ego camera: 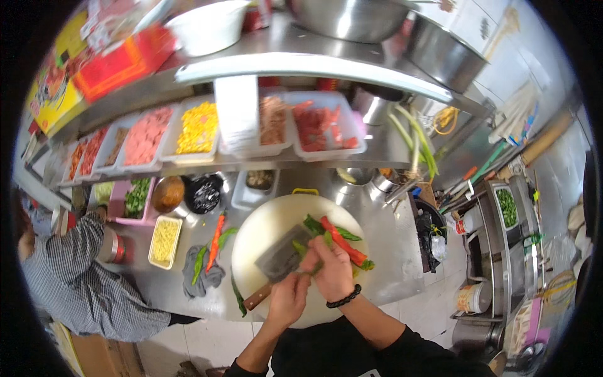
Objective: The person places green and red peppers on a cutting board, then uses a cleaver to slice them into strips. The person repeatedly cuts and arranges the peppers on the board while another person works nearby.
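Both of my hands meet over the right half of a round white cutting board (254,217). My left hand (288,299) has its fingertips closed on the lower end of a green pepper. Close beside it, my right hand (332,266), with a black bracelet at the wrist, pinches the same green pepper (299,247). A cleaver (282,254) lies flat on the board, its wooden handle towards the near left edge. Right of my hands lie a long red pepper (346,242) and green peppers (349,234). Blur hides the exact finger contact.
A grey cloth (193,273) with red and green peppers lies left of the board. Beyond it are a tray of yellow shreds (165,242) and metal bowls. A co-worker in a checked shirt (70,278) stands at far left. A shelf (235,167) of food tubs overhangs the table.
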The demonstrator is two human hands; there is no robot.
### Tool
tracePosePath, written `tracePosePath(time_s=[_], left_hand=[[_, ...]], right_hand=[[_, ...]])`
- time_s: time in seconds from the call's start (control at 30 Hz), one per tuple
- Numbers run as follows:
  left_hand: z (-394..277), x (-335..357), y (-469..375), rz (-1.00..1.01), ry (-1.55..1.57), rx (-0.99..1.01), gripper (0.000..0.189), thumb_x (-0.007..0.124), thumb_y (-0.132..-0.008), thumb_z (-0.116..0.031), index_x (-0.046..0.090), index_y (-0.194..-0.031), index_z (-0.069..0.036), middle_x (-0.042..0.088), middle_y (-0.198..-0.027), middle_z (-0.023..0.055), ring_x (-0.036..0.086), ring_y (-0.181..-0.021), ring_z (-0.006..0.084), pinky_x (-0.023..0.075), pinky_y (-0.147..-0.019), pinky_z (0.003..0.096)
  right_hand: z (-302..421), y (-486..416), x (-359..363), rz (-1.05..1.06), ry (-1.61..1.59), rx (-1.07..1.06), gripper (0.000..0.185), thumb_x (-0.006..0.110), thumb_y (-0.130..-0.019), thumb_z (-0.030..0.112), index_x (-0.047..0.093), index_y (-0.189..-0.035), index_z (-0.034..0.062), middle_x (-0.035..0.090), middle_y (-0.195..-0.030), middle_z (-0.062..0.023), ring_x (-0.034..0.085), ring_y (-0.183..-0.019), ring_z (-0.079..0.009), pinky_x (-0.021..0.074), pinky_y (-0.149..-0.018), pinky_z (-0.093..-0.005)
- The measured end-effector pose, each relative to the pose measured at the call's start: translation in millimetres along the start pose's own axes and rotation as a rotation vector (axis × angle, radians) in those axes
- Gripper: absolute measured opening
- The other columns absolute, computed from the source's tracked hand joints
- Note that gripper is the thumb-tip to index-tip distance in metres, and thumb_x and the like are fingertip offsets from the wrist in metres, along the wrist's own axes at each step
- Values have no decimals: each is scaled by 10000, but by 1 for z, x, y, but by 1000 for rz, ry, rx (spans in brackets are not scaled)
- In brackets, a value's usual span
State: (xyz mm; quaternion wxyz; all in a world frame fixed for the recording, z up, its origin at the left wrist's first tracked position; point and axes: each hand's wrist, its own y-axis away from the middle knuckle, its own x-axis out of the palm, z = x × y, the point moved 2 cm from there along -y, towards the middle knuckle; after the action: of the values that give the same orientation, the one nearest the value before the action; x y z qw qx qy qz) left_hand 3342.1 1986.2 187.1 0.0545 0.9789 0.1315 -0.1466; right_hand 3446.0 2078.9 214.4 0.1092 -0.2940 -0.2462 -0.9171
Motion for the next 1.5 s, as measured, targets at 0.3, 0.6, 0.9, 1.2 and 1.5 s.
tracePosePath(time_s=[0.3, 0.6, 0.9, 1.2, 1.5], left_hand=[[-75, 159, -42, 169, -55, 503, 233, 675, -1000, -141, 590, -835, -1, 565, -706, 211, 557, -583, 378, 431, -544, 432], [-135, 378, -74, 293, 152, 419, 273, 613, -1058, -172, 626, -863, 18, 504, -650, 86, 441, -619, 131, 375, -558, 331], [-173, 498, -70, 780, 558, -393, 382, 607, -1083, -295, 536, -767, -93, 427, -629, -54, 353, -525, 48, 258, -469, 263], [-197, 541, -87, 461, 258, 321, 398, 666, -1032, -235, 561, -704, -37, 490, -554, 96, 463, -460, 179, 334, -444, 370], [-188, 471, -98, 1158, -646, 1390, 286, 610, -975, -232, 574, -750, -58, 695, -783, 123, 704, -699, 337, 550, -559, 479]], right_hand=[[121, -4, -151, -188, -546, 8, 370, 507, -1113, 440, 518, -877, 154, 305, -584, 68, 224, -452, -99, 220, -444, -285], [231, -14, -349, -178, -1158, -266, 444, 445, -1135, 418, 506, -811, 121, 314, -585, 57, 267, -434, -116, 250, -413, -288], [314, 36, -418, -754, -396, -807, 428, 557, -1091, 480, 492, -878, 114, 413, -584, 13, 330, -373, -106, 252, -337, -287], [350, 14, -475, -655, -582, -625, 435, 541, -1099, 470, 512, -872, 100, 425, -606, 15, 335, -408, -97, 258, -356, -276], [369, -11, -500, -469, -672, -454, 236, 536, -1043, 159, 486, -816, 124, 328, -586, 63, 263, -422, -82, 208, -369, -262]])
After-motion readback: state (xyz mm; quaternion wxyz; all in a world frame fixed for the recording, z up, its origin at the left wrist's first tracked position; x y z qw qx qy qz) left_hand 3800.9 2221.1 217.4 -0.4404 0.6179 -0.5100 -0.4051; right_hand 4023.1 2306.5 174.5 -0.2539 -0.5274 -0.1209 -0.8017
